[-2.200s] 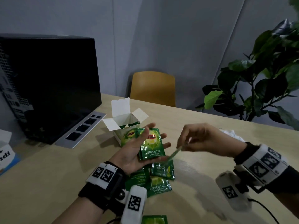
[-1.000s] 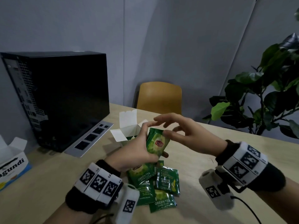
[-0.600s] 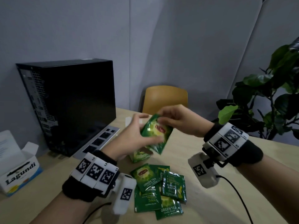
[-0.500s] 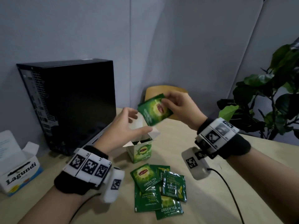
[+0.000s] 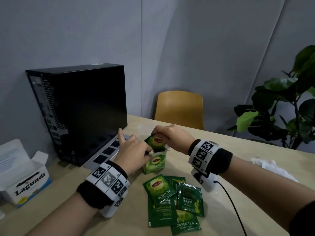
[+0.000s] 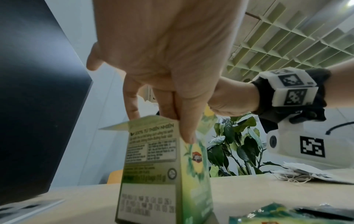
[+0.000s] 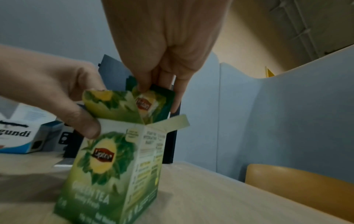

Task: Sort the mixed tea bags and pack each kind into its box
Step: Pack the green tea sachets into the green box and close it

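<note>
A green Lipton tea box (image 5: pixel 156 163) stands open on the wooden table (image 5: pixel 238 159). My left hand (image 5: pixel 146 153) grips the box's top edge, with the thumb on the printed front (image 7: pixel 86 124) and the fingers behind a flap. My right hand (image 5: pixel 157 133) pinches green tea sachets (image 5: pixel 156 142) by their upper edge. The lower part of the sachets is inside the box mouth (image 7: pixel 153 104). Several more green sachets (image 5: pixel 172 198) lie loose on the table in front of the box. In the left wrist view the box's side panel (image 6: pixel 153 166) fills the middle.
A white and blue Lagundi box (image 5: pixel 25 181) stands open at the left. White paper tea bags (image 5: pixel 271 167) lie at the right. A black computer case (image 5: pixel 80 109) stands behind the box, with a yellow chair (image 5: pixel 179 108) and a plant (image 5: pixel 286 103) beyond the table.
My right hand took the sachets from my left hand, lifted them over the box and lowered them into its mouth. My left hand moved onto the box's top.
</note>
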Available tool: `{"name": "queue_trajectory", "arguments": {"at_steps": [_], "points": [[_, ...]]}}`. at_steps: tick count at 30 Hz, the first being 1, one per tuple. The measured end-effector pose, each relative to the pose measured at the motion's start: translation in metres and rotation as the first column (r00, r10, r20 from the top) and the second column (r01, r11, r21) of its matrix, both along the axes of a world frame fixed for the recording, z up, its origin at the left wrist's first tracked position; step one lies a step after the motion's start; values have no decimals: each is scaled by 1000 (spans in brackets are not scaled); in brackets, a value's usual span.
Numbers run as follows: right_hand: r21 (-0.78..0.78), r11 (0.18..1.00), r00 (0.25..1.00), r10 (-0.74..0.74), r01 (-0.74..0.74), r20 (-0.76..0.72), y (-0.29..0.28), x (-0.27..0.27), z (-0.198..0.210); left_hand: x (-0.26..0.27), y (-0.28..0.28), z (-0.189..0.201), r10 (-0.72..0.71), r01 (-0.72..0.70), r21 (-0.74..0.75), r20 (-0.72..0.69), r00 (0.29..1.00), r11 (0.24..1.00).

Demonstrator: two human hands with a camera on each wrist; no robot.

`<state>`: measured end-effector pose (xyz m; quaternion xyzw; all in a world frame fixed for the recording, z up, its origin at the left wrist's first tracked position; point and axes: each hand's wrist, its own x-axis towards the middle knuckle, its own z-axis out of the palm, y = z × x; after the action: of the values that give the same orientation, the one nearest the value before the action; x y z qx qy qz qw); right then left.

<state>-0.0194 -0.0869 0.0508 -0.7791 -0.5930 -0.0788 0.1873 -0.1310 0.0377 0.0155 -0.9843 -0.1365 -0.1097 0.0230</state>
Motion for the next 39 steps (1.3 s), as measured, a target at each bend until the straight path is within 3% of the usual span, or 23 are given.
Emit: {"name": "queue_trajectory", "arguments": {"at_steps": [4,7,13,16,18,21,23,24,26,28,29,30,32,33,35,36,39], "points": [[-244,969,997,40,-21,73,8,-6,-1,0,-1,-2,13,-13,-5,45,999,1000],[-379,925,1000,18,-8,22,17,-10,-3,-1,-2,0,11,-3,-82,98,995,997],[-466,884,1000,15,-26,-27,13,-3,10,-3,-1,-1,-27,84,-223,245,969,971],[-536,844,1000,31,-28,-4,9,-6,3,-1,-4,-7,-69,87,-157,118,991,984],[-453,890,996,6,-44,-84,2,-5,2,1,-5,-11,-83,85,-138,22,996,987],[-105,994,964,-66,40,-256,-19,3,10,0,-10,-9,-97,87,-131,-66,993,987],[124,974,930,-138,190,-341,-39,9,8,-4,-12,-6,-109,94,-126,-116,987,988],[148,957,909,-177,248,-379,-49,9,5,-8,-15,-2,-136,124,-156,-67,988,980],[-58,962,859,-266,268,-437,-70,8,-6,-22,-27,11,-238,277,-200,200,951,940],[-441,885,796,-375,153,-475,-88,1,-23,-37,-46,20,-410,536,-169,470,781,827],[-573,815,779,-411,82,-474,-95,-3,-31,-44,-57,21,-506,640,-160,484,714,751],[-645,763,792,-416,37,-446,-100,-8,-37,-51,-69,19,-609,714,-208,398,686,669],[-693,719,869,-368,41,-330,-107,-18,-46,-60,-94,11,-749,675,-453,25,662,582],[-694,717,894,-352,68,-276,-109,-21,-49,-62,-104,4,-778,599,-537,-194,597,594],[-690,718,916,-334,95,-221,-110,-28,-53,-66,-117,-8,-761,552,-525,-485,431,648],[-693,714,922,-326,96,-207,-111,-30,-54,-70,-121,-14,-735,569,-482,-551,395,666],[-692,716,904,-352,93,-243,-116,-33,-53,-82,-129,-15,-695,592,-408,-593,407,695]]}}
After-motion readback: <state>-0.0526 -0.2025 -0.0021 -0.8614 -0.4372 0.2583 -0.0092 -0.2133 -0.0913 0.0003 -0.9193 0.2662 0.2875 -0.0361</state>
